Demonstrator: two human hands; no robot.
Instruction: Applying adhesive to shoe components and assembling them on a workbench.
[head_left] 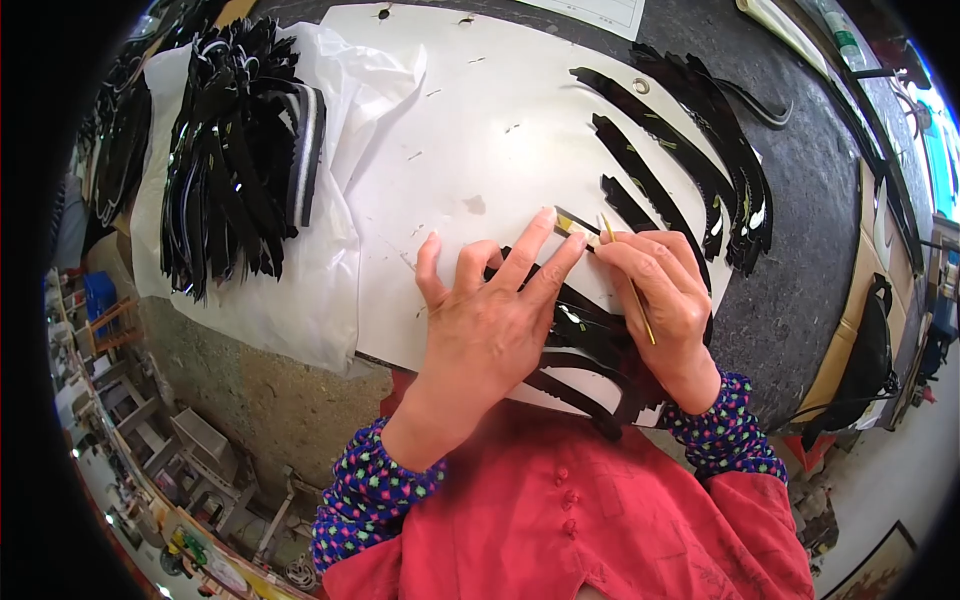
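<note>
My left hand [495,320] lies spread over the white board [480,120], palm down. Its index and middle fingertips press beside a small narrow piece with a yellowish patch [567,223] and a dark edge. In my right hand [668,290], a thin yellow stick [642,310] is pinched, its upper tip close to that piece. What exactly lies under the fingertips is partly hidden. Glossy black curved strips [585,328] lie below and between my hands. More black strips [655,125], some with notched ends and yellowish marks, fan out beyond my right hand.
A thick bundle of black strips [225,160] rests on white plastic sheeting [300,315] at the left. At the upper right are a small metal ring [641,86] and a grey curved strip [768,114]. Cardboard [848,335] with a black item [862,350] lies far right.
</note>
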